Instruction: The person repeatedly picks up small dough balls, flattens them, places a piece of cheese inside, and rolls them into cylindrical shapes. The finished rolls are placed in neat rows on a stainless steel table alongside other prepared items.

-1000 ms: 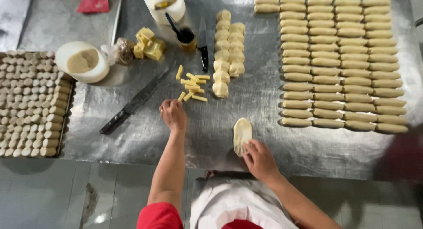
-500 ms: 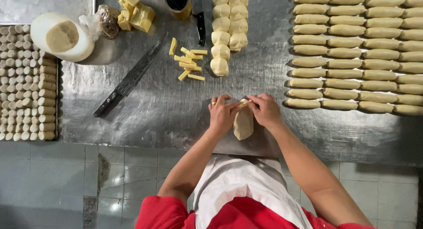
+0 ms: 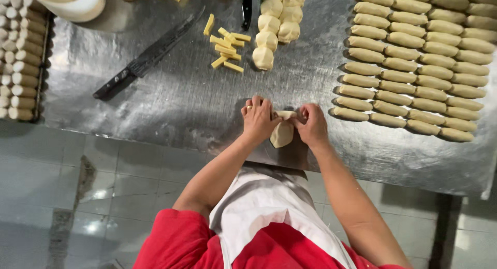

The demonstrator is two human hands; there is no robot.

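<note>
Dough piece [image 3: 282, 134] near tabletop's front edge; your left hand [image 3: 259, 120], right hand [image 3: 310, 125] pinch far end, fingers closed; uneven fold risks open seam.

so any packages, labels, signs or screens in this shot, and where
None that I can see: no packages, labels, signs or screens.
Nearest thing to a container: a round white tub, top left on the metal table, cream-coloured inside, cut off by the picture's edge.
</note>
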